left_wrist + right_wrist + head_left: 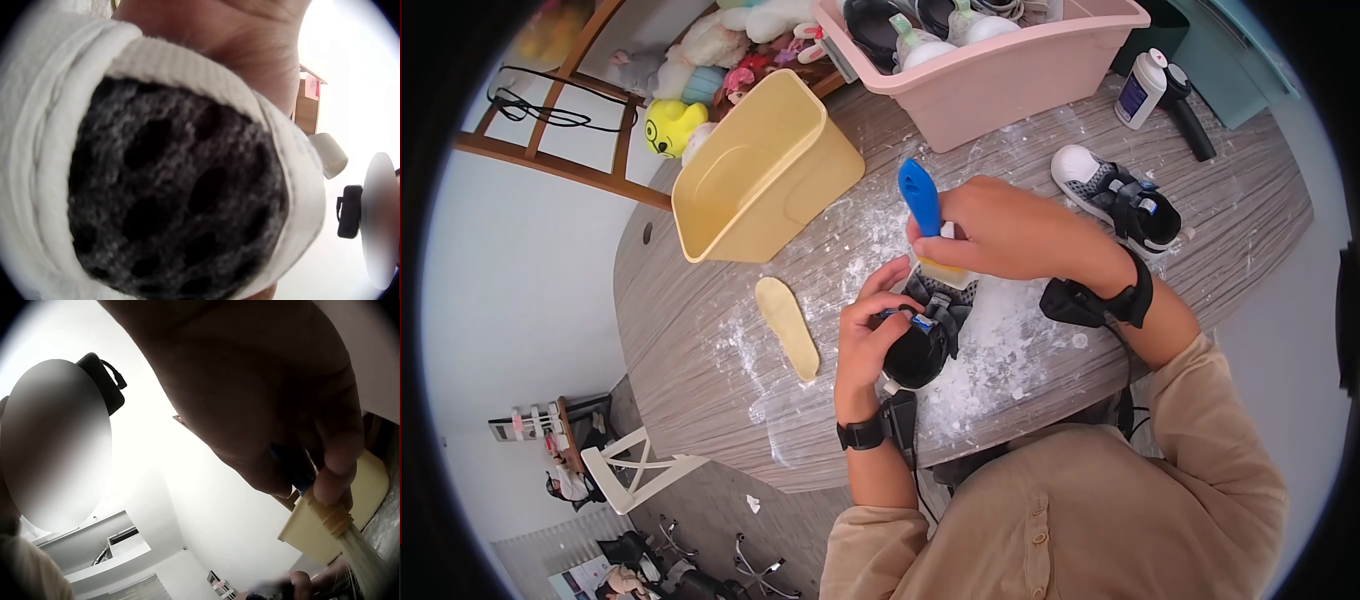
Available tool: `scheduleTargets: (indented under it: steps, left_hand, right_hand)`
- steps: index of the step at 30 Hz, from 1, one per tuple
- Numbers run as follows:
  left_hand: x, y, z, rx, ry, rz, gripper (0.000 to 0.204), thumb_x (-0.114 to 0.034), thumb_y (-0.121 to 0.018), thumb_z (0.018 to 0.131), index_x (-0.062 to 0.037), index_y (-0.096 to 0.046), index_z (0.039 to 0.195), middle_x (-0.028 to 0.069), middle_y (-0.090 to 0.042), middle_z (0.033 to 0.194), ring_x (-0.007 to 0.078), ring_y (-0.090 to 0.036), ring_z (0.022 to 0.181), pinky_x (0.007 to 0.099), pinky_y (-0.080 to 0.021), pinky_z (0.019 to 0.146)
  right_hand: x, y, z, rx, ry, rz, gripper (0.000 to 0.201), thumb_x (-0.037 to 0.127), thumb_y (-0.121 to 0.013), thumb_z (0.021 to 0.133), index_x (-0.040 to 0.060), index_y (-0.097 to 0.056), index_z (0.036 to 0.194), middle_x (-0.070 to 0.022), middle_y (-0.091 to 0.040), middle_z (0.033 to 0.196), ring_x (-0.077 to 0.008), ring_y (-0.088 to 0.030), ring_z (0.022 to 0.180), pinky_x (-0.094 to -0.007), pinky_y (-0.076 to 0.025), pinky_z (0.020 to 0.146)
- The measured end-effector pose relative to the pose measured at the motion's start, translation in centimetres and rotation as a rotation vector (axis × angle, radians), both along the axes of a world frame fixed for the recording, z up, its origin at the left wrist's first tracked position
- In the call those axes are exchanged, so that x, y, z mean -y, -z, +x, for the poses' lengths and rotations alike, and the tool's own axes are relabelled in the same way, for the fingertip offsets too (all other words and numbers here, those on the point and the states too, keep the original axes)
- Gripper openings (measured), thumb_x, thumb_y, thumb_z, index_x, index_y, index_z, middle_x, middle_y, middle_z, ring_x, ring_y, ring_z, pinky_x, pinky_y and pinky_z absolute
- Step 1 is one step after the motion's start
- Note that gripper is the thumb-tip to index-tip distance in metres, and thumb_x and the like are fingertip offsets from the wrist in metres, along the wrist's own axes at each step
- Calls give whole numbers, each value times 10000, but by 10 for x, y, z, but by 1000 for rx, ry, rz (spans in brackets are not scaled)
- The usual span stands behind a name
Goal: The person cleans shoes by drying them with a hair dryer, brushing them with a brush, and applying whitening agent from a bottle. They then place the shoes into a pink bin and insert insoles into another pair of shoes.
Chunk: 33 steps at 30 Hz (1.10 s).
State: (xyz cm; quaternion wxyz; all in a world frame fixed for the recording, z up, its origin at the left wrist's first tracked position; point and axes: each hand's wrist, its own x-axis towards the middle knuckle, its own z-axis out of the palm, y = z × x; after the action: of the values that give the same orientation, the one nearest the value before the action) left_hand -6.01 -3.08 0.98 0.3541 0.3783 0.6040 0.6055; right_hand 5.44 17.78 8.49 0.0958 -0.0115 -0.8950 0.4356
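Note:
My left hand (866, 345) grips a black-and-grey child's sneaker (916, 358) near the table's front edge, fingers over its collar and side. In the left wrist view, the sneaker's dark mesh with holes (178, 187) and white trim fill most of the picture. My right hand (1012, 230) holds a brush (919, 198) by its blue handle, which points up. The pale bristles (367, 562) hang below a yellow collar and overlap the sneaker's toe end in the head view. My fingers hide part of the handle.
White powder (1000, 350) is smeared over the wooden table. A beige insole (787, 328) lies to the left, a yellow bin (840, 150) beyond it. Behind are a pink tub (1000, 100) of shoes, a white bottle (1140, 92) and a black-handled object (1192, 128). Another sneaker (1112, 192) sits right.

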Motion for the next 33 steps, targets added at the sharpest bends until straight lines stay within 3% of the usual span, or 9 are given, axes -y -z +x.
scheduleTargets:
  steps: [7,10,13,17,23,26,29,33]
  left_hand:
    - [0,4,-3,-1,12,8,212,29,-585,692,25,-695,873,183,-512,1327,321,-465,1259,416,-335,1055]
    - [0,3,-2,4,7,3,215,28,-584,693,22,-696,877,185,-512,1329,322,-465,1260,417,-334,1057]
    - [0,5,-3,-4,12,7,218,30,-582,694,19,-697,879,187,-511,1330,324,-466,1260,418,-332,1060]
    - [1,6,-3,-7,10,12,220,41,-575,696,18,-696,877,186,-513,1328,323,-467,1260,420,-331,1062]
    - [1,4,-3,-3,12,6,221,48,-568,699,20,-694,879,185,-509,1330,323,-468,1259,420,-333,1062]
    - [0,6,-3,14,10,6,219,41,-564,707,22,-693,884,184,-509,1329,323,-469,1258,417,-333,1062]
    - [1,4,-3,7,3,-6,215,31,-559,719,23,-692,888,184,-513,1324,322,-469,1257,413,-334,1062]
    - [1,6,-4,5,9,-5,204,21,-557,739,22,-691,893,183,-519,1319,321,-467,1258,410,-332,1063]
  right_hand:
    - [-11,-17,11,206,-104,152,244,248,-595,834,26,-671,899,-159,-647,732,-312,-626,670,-378,-471,633]
    - [-13,-12,9,161,-141,-14,244,250,-599,829,25,-667,897,-160,-646,738,-320,-621,670,-384,-470,626]
    - [-12,-12,10,183,-143,58,238,244,-605,820,24,-665,888,-167,-649,761,-332,-618,693,-388,-473,646]
    - [-29,5,7,139,55,325,229,230,-606,808,24,-668,887,-169,-653,802,-341,-620,758,-392,-473,704]
    - [-17,-25,12,176,-131,-61,222,234,-609,808,27,-672,858,-172,-654,808,-336,-623,755,-406,-464,692]
    - [-14,-18,10,233,-131,43,216,229,-603,819,31,-674,869,-162,-650,770,-321,-615,701,-384,-471,664]
    - [-27,5,6,27,8,269,222,238,-604,823,36,-677,878,-152,-644,722,-308,-603,636,-372,-467,615]
    - [-26,-10,14,103,-27,200,232,255,-613,813,42,-674,884,-154,-644,731,-328,-608,684,-397,-463,648]
